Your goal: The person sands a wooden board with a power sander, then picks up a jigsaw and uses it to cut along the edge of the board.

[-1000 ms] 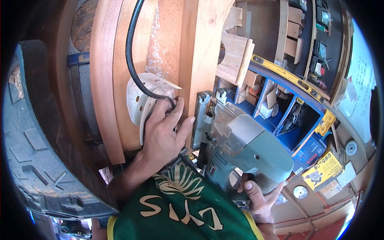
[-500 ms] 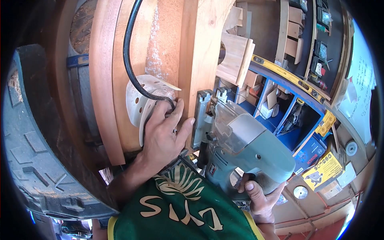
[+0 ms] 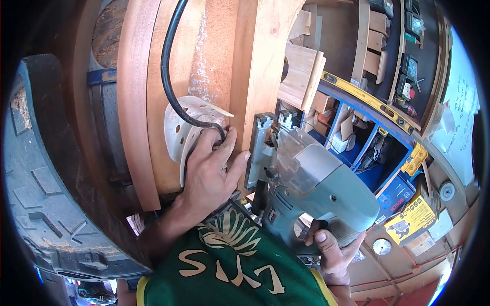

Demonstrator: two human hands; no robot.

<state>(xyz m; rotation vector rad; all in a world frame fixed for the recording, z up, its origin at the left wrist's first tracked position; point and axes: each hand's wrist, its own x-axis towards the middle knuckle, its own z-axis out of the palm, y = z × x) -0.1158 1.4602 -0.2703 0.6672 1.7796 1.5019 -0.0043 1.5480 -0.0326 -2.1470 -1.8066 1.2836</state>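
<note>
In the head view my right hand point(image 3: 334, 250) is wrapped round the handle of a green jigsaw point(image 3: 342, 191). Its metal base plate point(image 3: 259, 153) lies against the side of a light wooden board point(image 3: 263, 61), and a clear guard covers the front. My left hand point(image 3: 209, 160) rests on the wood, thumb stretched towards the base plate. A black power cord point(image 3: 166, 71) runs down into its fingers, passing between them; the fingertips are partly hidden. Under and beside this hand lie pale perforated sanding sheets point(image 3: 178, 130).
A large tyre point(image 3: 46, 178) stands at the left. On the right are a blue shelf unit point(image 3: 357, 148) with tools, a yellow spirit level point(image 3: 362, 94), a Bosch box point(image 3: 398, 196) and a yellow Lotus box point(image 3: 413, 219). Wooden drawers and offcuts sit behind the board.
The jigsaw and the boards appear shifted very slightly to the right in the view. Both hands keep the same hold and position.
</note>
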